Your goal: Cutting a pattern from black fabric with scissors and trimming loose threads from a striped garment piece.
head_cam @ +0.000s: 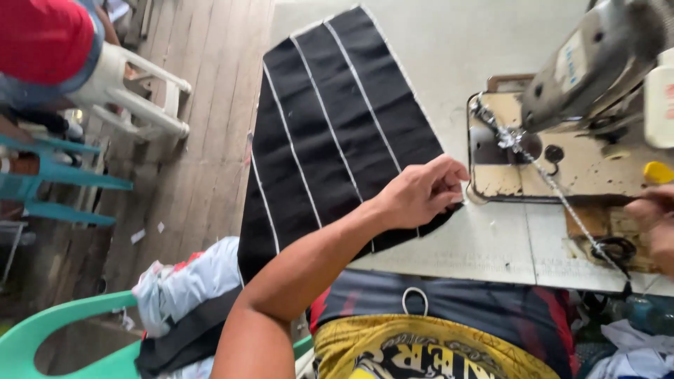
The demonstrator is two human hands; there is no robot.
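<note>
Left hand [421, 191] pinches black striped fabric [330, 133] beside sewing machine [597, 63].

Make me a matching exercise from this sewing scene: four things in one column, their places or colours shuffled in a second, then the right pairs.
Things
1. left hand
2. right hand
3. striped cloth
4. plastic chair

Places and colours
A. green, at the lower left corner
B. black with thin white lines, spread on the table
C. resting on the cloth's edge near the sewing machine
D. at the right edge of the picture, partly cut off

Pairs: 1-C, 2-D, 3-B, 4-A
</note>
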